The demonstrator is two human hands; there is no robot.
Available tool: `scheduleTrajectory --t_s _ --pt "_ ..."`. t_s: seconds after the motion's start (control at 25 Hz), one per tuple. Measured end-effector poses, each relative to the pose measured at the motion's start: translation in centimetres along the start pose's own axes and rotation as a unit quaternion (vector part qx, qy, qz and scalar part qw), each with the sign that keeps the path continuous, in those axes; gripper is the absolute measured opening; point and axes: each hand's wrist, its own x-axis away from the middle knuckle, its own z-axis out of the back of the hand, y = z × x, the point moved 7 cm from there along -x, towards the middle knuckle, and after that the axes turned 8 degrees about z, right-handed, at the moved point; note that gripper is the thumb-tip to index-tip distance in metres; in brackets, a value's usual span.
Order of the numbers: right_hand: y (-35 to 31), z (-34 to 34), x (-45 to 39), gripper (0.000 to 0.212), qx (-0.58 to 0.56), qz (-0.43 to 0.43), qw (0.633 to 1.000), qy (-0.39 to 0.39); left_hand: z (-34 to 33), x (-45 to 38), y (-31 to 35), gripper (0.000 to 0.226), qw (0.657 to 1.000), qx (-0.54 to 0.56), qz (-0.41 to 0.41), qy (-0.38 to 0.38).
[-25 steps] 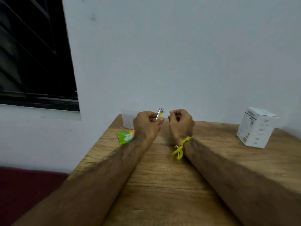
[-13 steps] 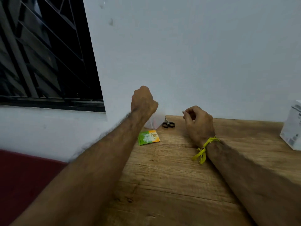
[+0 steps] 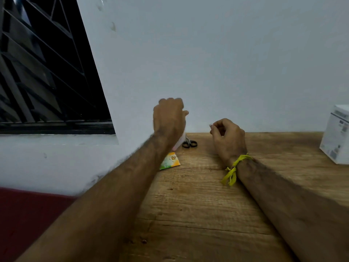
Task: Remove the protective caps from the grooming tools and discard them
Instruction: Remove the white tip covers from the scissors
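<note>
Raising our left hand (image 3: 169, 118) off the table (image 3: 198, 205), fingers curled toward the wall at 12; we can't tell if it holds the tool. A sec ago both hands met. Right hand (image 3: 227, 138) pinches a tiny cap (image 3: 210, 125), prob. pulled free. Scissors (image 3: 189, 143) lie between.

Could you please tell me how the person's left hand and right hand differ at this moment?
The left hand is raised above the table; the right hand sits lower, by the tabletop. The right hand pinches a tiny pale piece; what the left holds is hidden. Both have curled fingers.
</note>
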Motion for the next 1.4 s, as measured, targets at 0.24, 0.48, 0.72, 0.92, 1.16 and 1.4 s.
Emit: scheduleTrajectory --t_s 0.24,0.48,0.72,0.92,1.16,1.4 --pt "1.4 2.4 -0.6 0.014 0.001 -0.018 0.997 0.074 -5.4 6.2 5.2 0.021 0.976 -0.07 -0.101 -0.181" --pt "2.6 3.0 -1.0 0.013 0.013 -0.029 0.996 0.084 -5.6 7.8 5.4 0.016 0.982 -0.036 -0.085 -0.166" --pt "2.2 3.1 -0.9 0.014 0.021 -0.022 0.997 0.074 -5.5 7.1 3.3 0.044 0.974 0.027 0.047 -0.221" --pt "2.4 3.5 -0.8 0.012 0.006 -0.038 0.996 0.075 -6.6 6.1 3.4 0.052 0.916 0.067 0.152 -0.366" --pt "3.5 4.4 -1.2 0.011 -0.002 -0.063 0.993 0.1 -4.3 7.5 4.5 0.021 0.828 0.452 0.172 -0.283" --pt "2.9 4.5 -0.9 0.01 -0.001 -0.062 0.994 0.088 -4.5 12.0 2.5 0.033 0.756 0.549 0.24 -0.265"
